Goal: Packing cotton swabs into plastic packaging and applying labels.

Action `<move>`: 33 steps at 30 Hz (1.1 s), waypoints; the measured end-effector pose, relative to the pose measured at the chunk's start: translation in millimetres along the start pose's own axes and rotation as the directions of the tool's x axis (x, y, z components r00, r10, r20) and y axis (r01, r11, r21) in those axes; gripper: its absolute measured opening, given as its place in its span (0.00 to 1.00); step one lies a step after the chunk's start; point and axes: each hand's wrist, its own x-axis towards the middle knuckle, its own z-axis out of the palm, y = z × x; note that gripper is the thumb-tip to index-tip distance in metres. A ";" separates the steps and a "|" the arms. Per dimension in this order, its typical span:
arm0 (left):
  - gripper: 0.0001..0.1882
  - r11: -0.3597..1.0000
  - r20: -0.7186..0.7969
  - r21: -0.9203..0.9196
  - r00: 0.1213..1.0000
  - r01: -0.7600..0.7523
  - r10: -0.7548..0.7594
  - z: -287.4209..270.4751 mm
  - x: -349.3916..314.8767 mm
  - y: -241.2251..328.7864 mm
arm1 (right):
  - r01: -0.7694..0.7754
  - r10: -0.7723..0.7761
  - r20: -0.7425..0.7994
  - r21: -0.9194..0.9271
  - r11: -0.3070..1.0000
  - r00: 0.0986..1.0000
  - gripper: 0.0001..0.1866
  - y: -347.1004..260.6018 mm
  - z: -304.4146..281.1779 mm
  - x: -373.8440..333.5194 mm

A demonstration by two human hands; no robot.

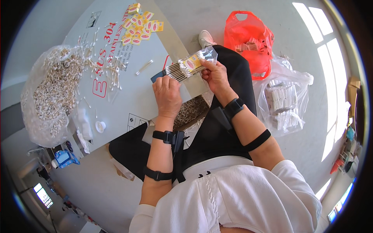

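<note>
In front of my lap, both hands are at a clear pack of cotton swabs with a yellow card on top. My right hand pinches the pack's right part, thumb over the card, near the clear plastic end. Curled fingers of my left hand close at the other end, beside a dark blue flat piece; the fingertips are hidden. Close by on the table, a few loose swabs lie together.
On the table are scattered swabs, yellow cards, a small white cup and a big bag of swabs. Below it sits a box of swabs. A red bag and a clear bag of packs are on the right.
</note>
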 end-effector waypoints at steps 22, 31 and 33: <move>0.13 0.990 -0.069 -0.144 0.998 0.005 -0.015 10.0 17.5 9.4 | 0.066 -0.066 -0.004 -0.036 0.997 0.998 0.08 3.1 -5.5 3.2; 0.31 0.561 -0.102 -0.789 0.846 0.252 -0.524 37.1 24.1 22.7 | 0.057 -0.111 0.118 0.385 0.921 0.987 0.21 -2.9 14.2 12.6; 0.31 0.497 -0.094 -0.825 0.801 0.270 -0.591 37.3 24.9 24.8 | 0.065 -0.122 0.143 0.351 0.934 0.982 0.25 -2.0 20.0 9.5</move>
